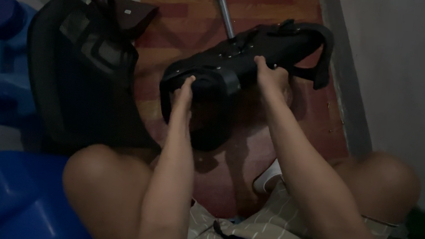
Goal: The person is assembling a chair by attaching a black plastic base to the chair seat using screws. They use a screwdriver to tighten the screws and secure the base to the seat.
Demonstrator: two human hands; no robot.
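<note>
Black plastic chair part (239,59), w/ armrest loops at both ends, sits in the middle of the head view, held up over a red-brown wood-pattern floor (270,5). Left hand (183,91) grips the near-left end of the part, fingers curled over the rounded edge, thumb side up; closed on it. Right hand (271,76) clamps the part's mid-right section, fingers wrapped over the top edge, also closed on it. Both forearms reach fwd from the bottom of the frame, well apart at the elbows, closer at the hands.

Left of the part: black mesh chair back (79,70), lying tilted, its lower edge near the person's left knee. A metal gas-lift cylinder (224,9) lies on the floor just beyond the part, top centre. Blue plastic containers (0,57) stand at far left, another blue shape at bottom left. Grey wall (409,76) runs along the right side. Knees bare, striped shorts (275,224) at bottom; a white bit near the right thigh, too dim to tell what it is. Light is low; small details on the part are hard to make out.
</note>
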